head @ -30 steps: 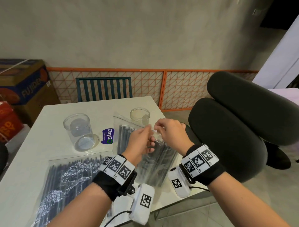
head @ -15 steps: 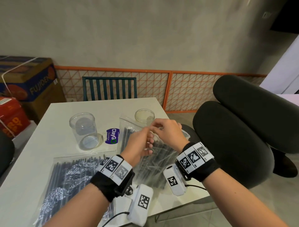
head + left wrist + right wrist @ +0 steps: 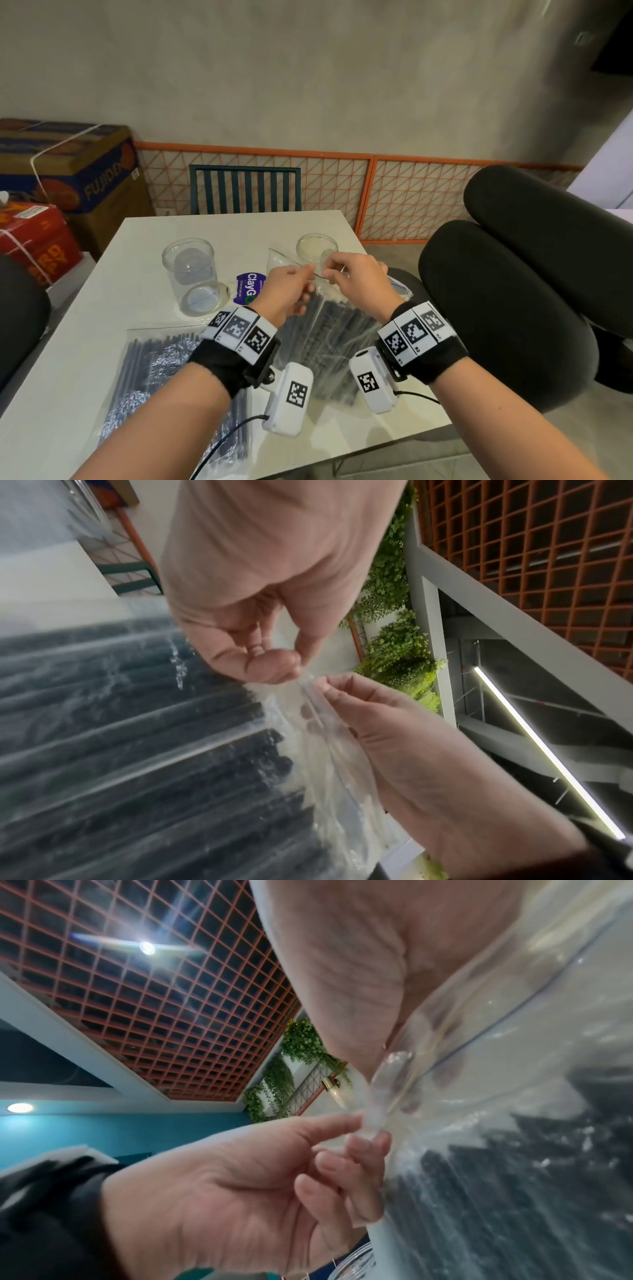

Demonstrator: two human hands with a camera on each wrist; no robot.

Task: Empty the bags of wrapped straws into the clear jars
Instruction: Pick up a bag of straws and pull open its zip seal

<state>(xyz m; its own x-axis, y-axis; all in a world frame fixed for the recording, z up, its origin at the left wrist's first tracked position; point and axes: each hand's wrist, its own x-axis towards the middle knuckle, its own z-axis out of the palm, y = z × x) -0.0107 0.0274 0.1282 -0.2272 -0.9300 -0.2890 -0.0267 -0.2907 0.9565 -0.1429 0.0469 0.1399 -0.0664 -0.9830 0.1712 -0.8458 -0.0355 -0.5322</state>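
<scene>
Nearest, below & left of the left wrist: a flat clear plastic bag of dark wrapped straws (image 3: 150, 373) lying on the pale square table (image 3: 102, 274), w/ crinkly silvery glare across it.

Both hands are up over the table's right half, working a second clear zip bag of dark wrapped straws (image 3: 329, 329). Its lower end rests on the table btwn the wrists; its top edge is lifted to the fingers. Left hand (image 3: 286, 294) pinches one side of the bag's clear top strip (image 3: 310, 693) btwn thumb & forefinger. Right hand (image 3: 359, 284) pinches the other side just beside it, fingertips (image 3: 363, 1139) curled on the plastic. The hands nearly touch. The mouth looks shut at the pinch; can't tell further along.

Just beyond the left hand: a purple "ClayGo" sticker (image 3: 248, 289) flat on the table. Further left of it stands a tall clear round jar (image 3: 191, 274), upright, w/ no straws in it. Directly past the fingertips, a second clear round jar (image 3: 317, 248), partly hidden by the bag top.

Far side: dark green slatted chair (image 3: 245, 188), then an orange wire-mesh fence panel (image 3: 342, 192). Right of the right arm: black padded chair (image 3: 513, 291).
</scene>
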